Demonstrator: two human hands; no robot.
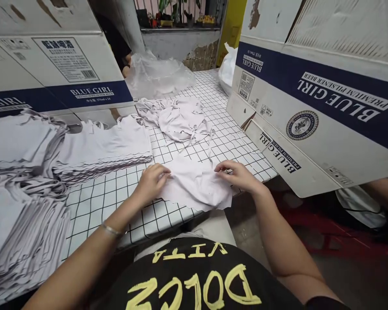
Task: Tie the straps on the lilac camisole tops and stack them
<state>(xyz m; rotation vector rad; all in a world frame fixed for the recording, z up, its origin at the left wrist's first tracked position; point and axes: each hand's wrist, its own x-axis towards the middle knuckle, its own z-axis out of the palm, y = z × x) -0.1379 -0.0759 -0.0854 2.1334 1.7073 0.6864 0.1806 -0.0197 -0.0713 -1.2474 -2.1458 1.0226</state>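
1. Your yellow-lettered black shirt (194, 269) faces the white gridded table (100, 217).
2. Your left hand (151, 181) and right hand (235, 174) apparently pinch opposite sides of the pale wavy-edged cloth (194, 183) at the table's near edge.
3. Ease creases outward evenly.

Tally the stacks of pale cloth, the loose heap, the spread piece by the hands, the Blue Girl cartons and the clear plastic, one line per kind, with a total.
Stacks of pale cloth: 3
Loose heap: 1
Spread piece: 1
Blue Girl cartons: 2
Clear plastic: 1
Total: 8
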